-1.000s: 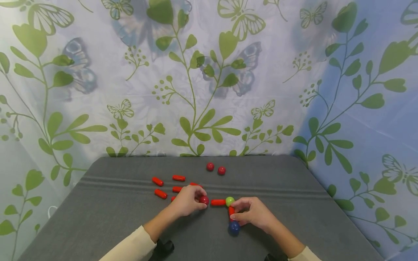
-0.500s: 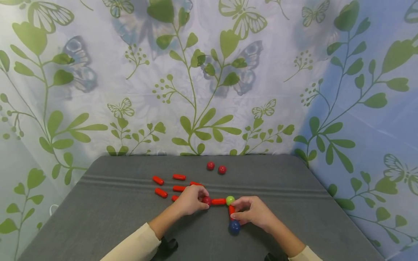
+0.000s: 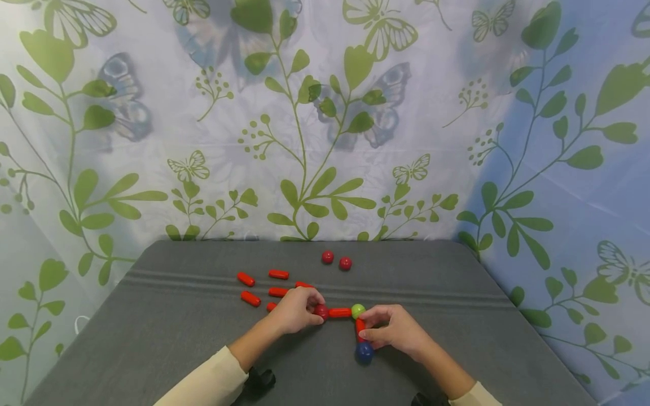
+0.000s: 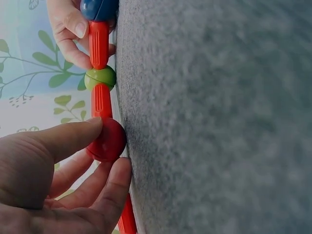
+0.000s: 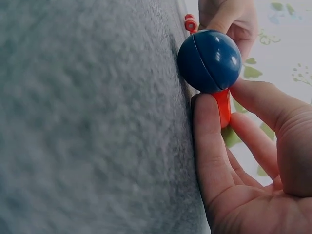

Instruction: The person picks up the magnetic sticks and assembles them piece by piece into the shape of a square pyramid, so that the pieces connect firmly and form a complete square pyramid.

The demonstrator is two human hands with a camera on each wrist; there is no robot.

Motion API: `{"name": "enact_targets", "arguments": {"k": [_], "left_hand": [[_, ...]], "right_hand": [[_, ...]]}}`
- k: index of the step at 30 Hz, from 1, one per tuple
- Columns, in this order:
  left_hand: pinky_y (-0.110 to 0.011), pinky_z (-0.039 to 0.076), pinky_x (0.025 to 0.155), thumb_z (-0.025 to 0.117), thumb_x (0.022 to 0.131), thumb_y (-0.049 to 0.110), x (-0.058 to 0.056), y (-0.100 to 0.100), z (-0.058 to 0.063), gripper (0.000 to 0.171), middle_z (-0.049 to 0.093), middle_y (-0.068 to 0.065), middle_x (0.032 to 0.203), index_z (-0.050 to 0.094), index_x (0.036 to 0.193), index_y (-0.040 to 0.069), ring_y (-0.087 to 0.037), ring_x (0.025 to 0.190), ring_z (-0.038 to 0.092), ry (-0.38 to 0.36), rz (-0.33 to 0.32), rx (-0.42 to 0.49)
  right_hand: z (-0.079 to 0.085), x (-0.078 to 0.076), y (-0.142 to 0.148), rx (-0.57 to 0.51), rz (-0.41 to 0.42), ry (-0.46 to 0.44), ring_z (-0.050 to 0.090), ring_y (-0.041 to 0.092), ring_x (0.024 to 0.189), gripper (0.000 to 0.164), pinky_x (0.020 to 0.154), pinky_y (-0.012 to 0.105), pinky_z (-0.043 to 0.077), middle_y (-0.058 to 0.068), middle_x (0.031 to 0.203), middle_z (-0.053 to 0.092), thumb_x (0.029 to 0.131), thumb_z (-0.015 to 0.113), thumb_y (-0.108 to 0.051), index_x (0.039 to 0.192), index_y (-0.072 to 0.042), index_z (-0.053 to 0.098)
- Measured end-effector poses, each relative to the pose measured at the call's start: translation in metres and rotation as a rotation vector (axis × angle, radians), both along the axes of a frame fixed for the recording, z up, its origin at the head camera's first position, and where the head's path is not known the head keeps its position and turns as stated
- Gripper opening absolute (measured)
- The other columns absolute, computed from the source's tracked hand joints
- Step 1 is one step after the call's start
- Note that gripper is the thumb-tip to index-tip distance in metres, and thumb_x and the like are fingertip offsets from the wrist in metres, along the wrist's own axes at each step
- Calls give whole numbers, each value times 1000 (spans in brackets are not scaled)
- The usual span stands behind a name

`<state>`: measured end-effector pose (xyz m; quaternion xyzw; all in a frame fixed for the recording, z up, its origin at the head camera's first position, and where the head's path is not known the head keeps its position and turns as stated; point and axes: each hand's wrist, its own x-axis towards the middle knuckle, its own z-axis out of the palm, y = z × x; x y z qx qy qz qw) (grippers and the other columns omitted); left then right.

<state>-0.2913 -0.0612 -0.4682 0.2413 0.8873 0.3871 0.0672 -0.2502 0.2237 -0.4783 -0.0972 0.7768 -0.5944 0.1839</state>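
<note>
My left hand (image 3: 296,310) pinches a dark red ball (image 4: 109,141) between thumb and fingers. That ball meets the left end of a red rod (image 3: 339,312), whose other end joins a lime-green ball (image 3: 358,311). From the green ball a second red rod (image 4: 99,46) runs toward the near side, down to a dark blue ball (image 5: 212,61). My right hand (image 3: 398,330) grips this second rod, its fingertips close to the blue ball. Together the pieces form an L on the table. Fingers partly hide the red ball and the second rod.
Several loose red rods (image 3: 251,298) lie on the grey table (image 3: 431,276) behind and left of my left hand. Two red balls (image 3: 327,257) sit near the far edge. Beyond it hangs a leaf-and-butterfly curtain (image 3: 315,141). Black gear (image 3: 260,383) shows by the left sleeve.
My left hand has moved right with the red ball, closing the gap to the first rod, which the ball now meets. The right hand keeps its grip in nearly the same place.
</note>
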Motion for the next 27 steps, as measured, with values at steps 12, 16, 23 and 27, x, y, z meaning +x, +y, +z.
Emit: {"name": "enact_targets", "arguments": {"k": [12, 16, 23, 27], "left_hand": [[-29, 56, 75, 80, 87, 7, 4, -9, 2, 19, 71, -4, 94, 69, 103, 9, -13, 81, 65, 10, -18, 33], [-31, 56, 78, 80, 88, 10, 12, -5, 4, 21, 68, -3, 99, 69, 106, 11, -13, 85, 62, 144, 9, -64], [-26, 54, 78, 80, 89, 14, 35, 11, 13, 18, 62, -1, 93, 71, 105, 11, -8, 82, 56, 362, -65, -189], [-21, 53, 76, 79, 90, 16, 48, 18, 16, 15, 65, 2, 93, 72, 103, 12, -6, 83, 58, 302, -127, -182]], "right_hand": [[0, -4, 3, 18, 18, 10, 74, 21, 82, 40, 72, 43, 64, 11, 100, 69, 86, 84, -16, 119, 3, 70], [0, -11, 3, 71, -35, 76, 73, 22, 73, 31, 66, 40, 63, 11, 88, 67, 88, 82, -22, 108, 0, 72], [4, -29, 1, 188, 34, 210, 69, 22, 74, 36, 65, 32, 60, 18, 120, 68, 95, 75, -22, 127, -7, 69], [7, -34, 0, 246, 133, 235, 69, 20, 72, 31, 61, 29, 55, 16, 129, 66, 96, 72, -20, 125, -10, 71]]}}
